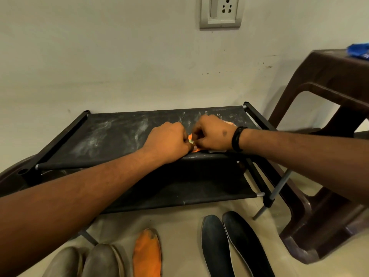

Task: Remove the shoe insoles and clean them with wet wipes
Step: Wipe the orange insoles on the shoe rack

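An orange and white wipes pack (196, 150) lies on the dusty top shelf of a black shoe rack (111, 132), mostly hidden under my hands. My left hand (167, 142) grips its left end with curled fingers. My right hand (213, 134), with a black band at the wrist, covers the rest and pinches it near the middle. On the floor in front lie an orange insole (147, 254) and two dark insoles (216, 246) (245, 242) side by side. Two grey-brown shoes (101, 260) stand at the bottom left.
A brown plastic stool (329, 76) stands close to the rack's right side, with a blue item (359, 51) on top. The wall with a socket plate (220, 11) is right behind the rack. Another brown plastic piece (12, 176) sits at the rack's left.
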The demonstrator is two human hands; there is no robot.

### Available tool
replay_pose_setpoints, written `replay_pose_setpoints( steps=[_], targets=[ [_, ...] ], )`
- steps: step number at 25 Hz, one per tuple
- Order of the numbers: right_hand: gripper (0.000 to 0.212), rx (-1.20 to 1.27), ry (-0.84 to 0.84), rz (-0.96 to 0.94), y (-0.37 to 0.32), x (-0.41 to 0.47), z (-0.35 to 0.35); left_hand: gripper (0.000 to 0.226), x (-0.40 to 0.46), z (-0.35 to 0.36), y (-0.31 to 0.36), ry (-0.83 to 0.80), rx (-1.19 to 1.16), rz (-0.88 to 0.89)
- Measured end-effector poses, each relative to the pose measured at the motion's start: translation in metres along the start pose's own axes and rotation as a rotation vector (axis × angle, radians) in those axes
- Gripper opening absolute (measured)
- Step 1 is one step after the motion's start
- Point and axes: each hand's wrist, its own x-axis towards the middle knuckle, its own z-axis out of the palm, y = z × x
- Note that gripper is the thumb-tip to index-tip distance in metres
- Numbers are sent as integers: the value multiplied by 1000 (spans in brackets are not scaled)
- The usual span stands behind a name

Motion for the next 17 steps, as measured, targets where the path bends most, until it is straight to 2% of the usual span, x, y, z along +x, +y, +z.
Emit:
replay_pose_setpoints(
  steps=[4,6,8,10,13,17],
  targets=[
    [12,-173,172,236,27,8,-10,35,4,1,2,-20,-11,-1],
    [10,-135,148,173,17,5,-2,36,5,2,1,-18,13,5],
    [8,7,32,65,3,-4,2,32,2,1,0,-4,32,8],
    [8,33,51,129,10,0,-7,31,4,1,0,-8,25,12],
    [11,-57,140,242,24,8,-10,34,5,2,1,-19,8,9],
    [16,23,-20,87,7,-6,-3,29,2,1,-2,-2,11,16]
  ],
)
